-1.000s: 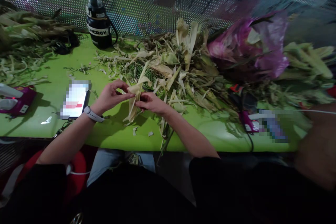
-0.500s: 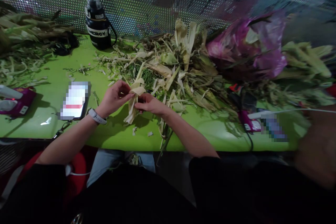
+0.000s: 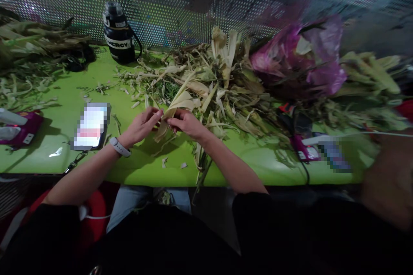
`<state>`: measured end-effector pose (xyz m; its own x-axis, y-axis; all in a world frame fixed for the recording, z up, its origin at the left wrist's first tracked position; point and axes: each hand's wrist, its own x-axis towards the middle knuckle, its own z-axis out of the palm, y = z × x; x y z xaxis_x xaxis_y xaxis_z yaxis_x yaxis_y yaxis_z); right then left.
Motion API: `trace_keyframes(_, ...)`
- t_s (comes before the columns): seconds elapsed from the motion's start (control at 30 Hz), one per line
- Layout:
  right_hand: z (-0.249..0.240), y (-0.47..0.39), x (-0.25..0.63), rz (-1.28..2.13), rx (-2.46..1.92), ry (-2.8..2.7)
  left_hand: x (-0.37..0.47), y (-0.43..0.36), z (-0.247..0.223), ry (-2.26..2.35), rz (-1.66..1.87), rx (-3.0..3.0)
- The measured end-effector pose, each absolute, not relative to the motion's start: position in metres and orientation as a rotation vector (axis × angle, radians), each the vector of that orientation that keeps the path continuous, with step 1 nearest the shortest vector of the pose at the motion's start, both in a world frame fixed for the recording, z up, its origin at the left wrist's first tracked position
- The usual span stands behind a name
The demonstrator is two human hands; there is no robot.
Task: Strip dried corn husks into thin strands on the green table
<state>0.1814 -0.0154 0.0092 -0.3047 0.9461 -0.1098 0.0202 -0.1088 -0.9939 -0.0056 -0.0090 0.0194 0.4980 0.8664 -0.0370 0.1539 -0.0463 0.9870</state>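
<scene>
A pale corn husk [image 3: 181,102] with long strips is held between my two hands, over the near part of the green table [image 3: 138,172]. My left hand [image 3: 144,125], with a white watch on its wrist, pinches the husk from the left, thumb pointing right. From the other side my right hand [image 3: 185,123] grips it with bent fingers, close to the left fingertips. Some of those fingers are hidden behind the strips. Just beyond lies a heap of dry husks and shreds [image 3: 238,107].
A phone [image 3: 91,126] lies left of my hands. A dark bottle [image 3: 118,34] stands at the back before a perforated metal screen [image 3: 180,4]. A pink plastic bag [image 3: 290,64] sits at the right rear. Purple power blocks [image 3: 27,126] with cables are on both sides.
The husk has turned, so its wide strips now spread up and right instead of hanging down toward me. My right hand has shifted slightly and closed nearer its middle.
</scene>
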Motion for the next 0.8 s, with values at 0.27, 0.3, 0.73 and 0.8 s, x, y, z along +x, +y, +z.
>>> trace_keyframes(0.27, 0.011, -0.014, 0.18, 1.47, -1.164, -1.297, 0.002, -0.021, 0.014, 0.772, 0.411, 1.319)
trace_keyframes(0.3, 0.012, -0.015, 0.179, 1.477, -1.158, -1.289, 0.002, -0.02, 0.014, 0.768, 0.433, 1.323)
trace_keyframes(0.73, 0.01, -0.011, 0.186, 1.495, -1.082, -1.192, -0.004, -0.01, 0.018, 0.749, 0.454, 1.294)
trace_keyframes(0.8, 0.012, -0.01, 0.189, 1.537, -1.056, -1.179, -0.005, -0.011, 0.02, 0.725, 0.421, 1.291)
